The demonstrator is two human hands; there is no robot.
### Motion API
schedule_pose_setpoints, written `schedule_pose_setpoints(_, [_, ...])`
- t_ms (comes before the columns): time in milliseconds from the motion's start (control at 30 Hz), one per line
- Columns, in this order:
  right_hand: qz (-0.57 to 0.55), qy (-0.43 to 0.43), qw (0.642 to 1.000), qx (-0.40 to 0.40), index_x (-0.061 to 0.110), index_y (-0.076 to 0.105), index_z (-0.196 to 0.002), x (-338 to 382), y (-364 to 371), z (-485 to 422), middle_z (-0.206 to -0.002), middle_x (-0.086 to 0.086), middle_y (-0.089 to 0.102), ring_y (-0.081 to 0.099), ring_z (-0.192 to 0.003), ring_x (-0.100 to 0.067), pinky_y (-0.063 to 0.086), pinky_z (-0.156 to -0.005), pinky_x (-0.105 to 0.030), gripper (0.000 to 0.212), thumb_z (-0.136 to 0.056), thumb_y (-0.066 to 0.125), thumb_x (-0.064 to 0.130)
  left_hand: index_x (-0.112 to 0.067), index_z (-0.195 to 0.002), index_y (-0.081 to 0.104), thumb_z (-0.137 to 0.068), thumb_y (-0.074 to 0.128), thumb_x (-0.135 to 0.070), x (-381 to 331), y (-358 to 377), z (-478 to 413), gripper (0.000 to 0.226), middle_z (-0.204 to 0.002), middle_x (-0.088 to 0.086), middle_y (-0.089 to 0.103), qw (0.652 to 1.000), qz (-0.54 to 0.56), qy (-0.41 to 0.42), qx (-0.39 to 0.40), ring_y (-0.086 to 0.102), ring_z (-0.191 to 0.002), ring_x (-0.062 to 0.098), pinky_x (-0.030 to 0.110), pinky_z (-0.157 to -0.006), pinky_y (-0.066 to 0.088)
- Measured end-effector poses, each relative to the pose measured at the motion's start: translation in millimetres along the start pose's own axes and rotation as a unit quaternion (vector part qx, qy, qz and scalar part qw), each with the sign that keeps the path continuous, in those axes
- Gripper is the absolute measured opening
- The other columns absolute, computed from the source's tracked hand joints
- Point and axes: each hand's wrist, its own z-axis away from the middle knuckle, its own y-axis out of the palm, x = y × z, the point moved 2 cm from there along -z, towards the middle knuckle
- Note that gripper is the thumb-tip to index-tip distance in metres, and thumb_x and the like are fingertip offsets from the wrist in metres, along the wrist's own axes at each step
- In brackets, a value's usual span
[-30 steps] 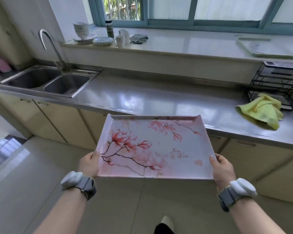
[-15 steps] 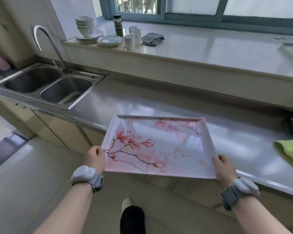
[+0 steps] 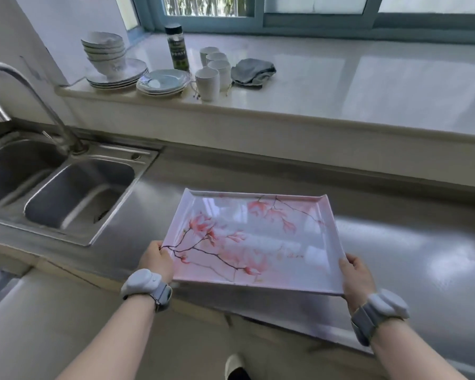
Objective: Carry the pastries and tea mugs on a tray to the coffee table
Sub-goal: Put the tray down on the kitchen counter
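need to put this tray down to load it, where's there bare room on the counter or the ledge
The steel counter is bare from the sink rightward, under and beyond the tray held by the left hand and right hand. The ledge is bare right of the grey cloth; its left end is crowded with dishes and mugs.

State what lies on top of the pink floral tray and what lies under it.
Nothing lies on the tray. Left hand and right hand grip its near corners. Under it shows steel counter; the part it covers is hidden.

One tray (image 3: 258, 242), two hands (image 3: 157, 259), four cups (image 3: 207, 83), one bottle (image 3: 177, 48), one stack of bowls (image 3: 104, 53), two plate stacks (image 3: 162, 82), one cloth (image 3: 252, 71), two sink basins (image 3: 80, 193).
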Motion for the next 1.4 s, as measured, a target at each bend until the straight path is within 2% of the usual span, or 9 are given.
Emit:
schedule_pose_setpoints(167, [0.063,0.054,0.996,0.043,0.017,0.056,-0.086,6,31,-13,-0.084,-0.013,0.064,0.061,-0.074,-0.032,0.055,-0.075,-0.054,0.007,-0.086,0.048,0.017,-0.009,-0.108,0.059,-0.089,0.037,-0.012,3,15,-54,0.029,-0.111,0.019,0.064,0.998,-0.044,-0.004,0.037,0.057,-0.098,0.038,0.033,-0.074,0.037])
schedule_pose_setpoints(300, [0.115,0.041,0.991,0.06,0.012,0.059,-0.095,10,47,-25,-0.084,-0.012,0.064,0.058,-0.071,-0.027,0.054,-0.072,-0.048,0.013,-0.086,0.051,0.018,-0.01,-0.107,0.058,-0.09,0.035,-0.013,8,27,-80,0.029,-0.111,0.018,0.064,0.997,-0.048,-0.013,0.053,0.057,-0.096,0.037,0.033,-0.074,0.038])
schedule_pose_setpoints(500, [0.144,0.023,0.986,0.083,0.008,0.064,-0.097,19,79,-44,-0.082,-0.012,0.064,0.055,-0.068,-0.025,0.046,-0.063,-0.033,0.026,-0.086,0.042,0.003,-0.011,-0.114,0.06,-0.089,0.035,-0.014,3,31,-128,0.035,-0.111,0.018,0.064,0.996,-0.062,0.002,0.07,0.058,-0.095,0.038,0.035,-0.077,0.044])
schedule_pose_setpoints(633, [0.149,0.03,0.986,0.066,0.021,0.06,-0.101,23,103,-61,-0.08,-0.013,0.066,0.064,-0.072,-0.031,0.054,-0.068,-0.042,0.026,-0.082,0.05,0.007,0.001,-0.098,0.066,-0.089,0.035,-0.012,-7,29,-163,0.035,-0.105,0.028,0.062,0.993,-0.103,-0.007,0.05,0.053,-0.082,0.04,0.038,-0.073,0.044])
schedule_pose_setpoints(733, [0.142,0.05,0.987,0.055,0.03,0.058,-0.095,21,112,-70,-0.083,-0.013,0.068,0.067,-0.077,-0.032,0.056,-0.075,-0.049,0.023,-0.079,0.056,0.015,-0.001,-0.108,0.06,-0.089,0.035,-0.019,-12,30,-169,0.036,-0.112,0.029,0.057,0.989,-0.135,-0.018,0.055,0.052,-0.091,0.042,0.04,-0.08,0.042])
schedule_pose_setpoints(867, [0.149,0.049,0.986,0.048,0.031,0.06,-0.092,21,134,-76,-0.078,-0.006,0.068,0.066,-0.072,-0.026,0.057,-0.071,-0.042,0.02,-0.078,0.057,0.018,-0.014,-0.127,0.051,-0.082,0.052,-0.024,-18,43,-145,0.047,-0.13,0.019,0.049,0.976,-0.193,0.094,0.022,0.043,-0.12,0.04,0.047,-0.098,0.038])
schedule_pose_setpoints(1000, [0.133,0.05,0.989,0.037,0.025,0.061,-0.086,25,154,-75,-0.072,0.001,0.064,0.063,-0.065,-0.018,0.046,-0.056,-0.024,0.016,-0.078,0.057,0.011,-0.025,-0.134,0.045,-0.083,0.055,-0.039,-18,71,-106,0.054,-0.147,0.011,0.036,0.944,-0.254,0.197,0.075,0.024,-0.139,0.031,0.043,-0.112,0.019])
schedule_pose_setpoints(1200, [0.156,0.074,0.984,0.037,0.022,0.061,-0.073,32,173,-81,-0.068,0.0,0.067,0.064,-0.065,-0.022,0.052,-0.065,-0.029,0.006,-0.074,0.06,0.016,-0.016,-0.128,0.052,-0.082,0.062,-0.036,-6,86,-91,0.052,-0.138,0.016,0.043,0.941,-0.226,0.22,0.121,0.024,-0.138,0.037,0.042,-0.115,0.02])
schedule_pose_setpoints(1400, [0.138,0.057,0.987,0.052,0.022,0.058,-0.093,40,180,-81,-0.074,-0.002,0.069,0.066,-0.063,-0.021,0.052,-0.061,-0.029,0.021,-0.073,0.06,0.015,-0.005,-0.103,0.063,-0.083,0.061,-0.028,-11,80,-122,0.03,-0.118,0.02,0.057,0.938,-0.23,0.233,0.109,0.046,-0.119,0.038,0.043,-0.101,0.034])
